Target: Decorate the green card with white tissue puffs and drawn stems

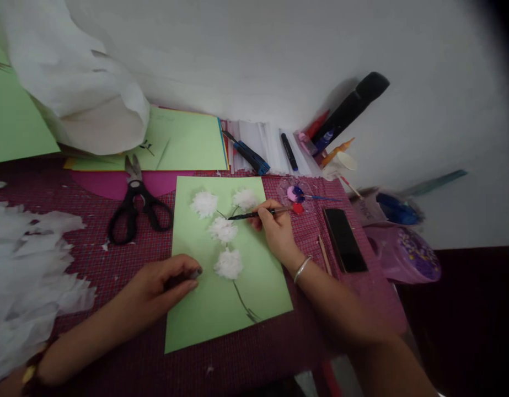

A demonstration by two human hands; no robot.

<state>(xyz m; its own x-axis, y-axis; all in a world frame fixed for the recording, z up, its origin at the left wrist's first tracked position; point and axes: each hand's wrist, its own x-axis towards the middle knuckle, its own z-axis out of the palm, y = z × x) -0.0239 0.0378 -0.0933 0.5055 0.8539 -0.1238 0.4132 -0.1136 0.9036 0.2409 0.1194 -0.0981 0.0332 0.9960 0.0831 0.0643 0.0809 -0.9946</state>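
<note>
My right hand is closed round a slim dark paintbrush, whose tip points left and meets the green paper just above a white flower. Several fluffy white paper flowers sit on this sheet, joined by thin dark painted lines. A painted stem runs from the lowest flower to the lower right. My left hand rests at the sheet's left edge, thumb and fingers pinched on a small dark-tipped piece, too small to name.
Black-handled scissors lie left of the sheet, near cut white tissue paper. Behind are a utility knife and a black marker. On the right are a paint palette, a phone and a purple container.
</note>
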